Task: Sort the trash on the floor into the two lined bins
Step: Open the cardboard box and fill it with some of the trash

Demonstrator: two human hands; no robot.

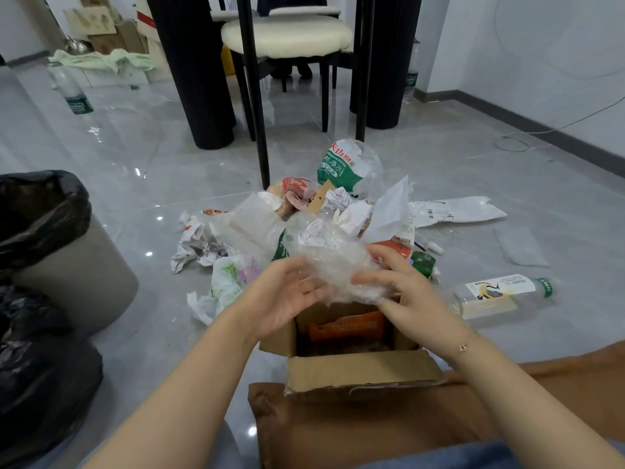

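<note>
A crumpled wad of clear plastic film (333, 262) is held between both hands above an open cardboard box (362, 370). My left hand (287, 294) has straight fingers pressed to the wad's left side. My right hand (411, 286) curls its fingers over the wad's right side. Behind lies a pile of trash (270, 228): crumpled paper, plastic bags and a crushed green-labelled water jug (345, 164). A bin with a black liner (50, 231) stands at the left, and a second black liner (37, 384) shows below it.
A clear bottle with a green cap (500, 294) lies right of the box. A flat white mailer bag (453, 211) lies farther back. Black table legs (192, 72) and a cream chair (287, 35) stand behind the pile. Another bottle (72, 89) stands at far left.
</note>
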